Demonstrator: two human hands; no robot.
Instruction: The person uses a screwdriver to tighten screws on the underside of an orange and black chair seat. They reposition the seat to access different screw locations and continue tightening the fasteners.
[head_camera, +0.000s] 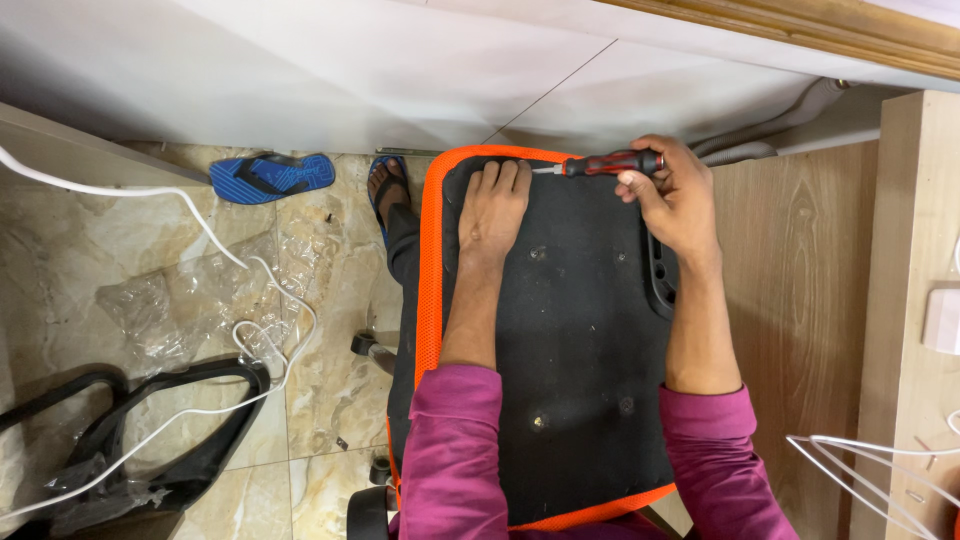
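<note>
So your right hand (675, 205) holds the red-handled screwdriver (600, 164) at the seat base (570, 340) top edge; left hand (493, 205) flat, holding nothing; four screw holes look unfilled

Left hand (493, 212) flat, fingers (505, 176) extended forward; right hand (678, 200) fisted, wrist bent inward.

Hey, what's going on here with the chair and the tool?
A person in magenta sleeves works on an upturned chair seat with a black underside and orange mesh edge. The left hand presses flat on its far end. The right hand grips a red-and-black-handled screwdriver, its tip pointing toward the left fingers. A blue flip-flop and crumpled clear plastic wrap lie on the marble floor.
</note>
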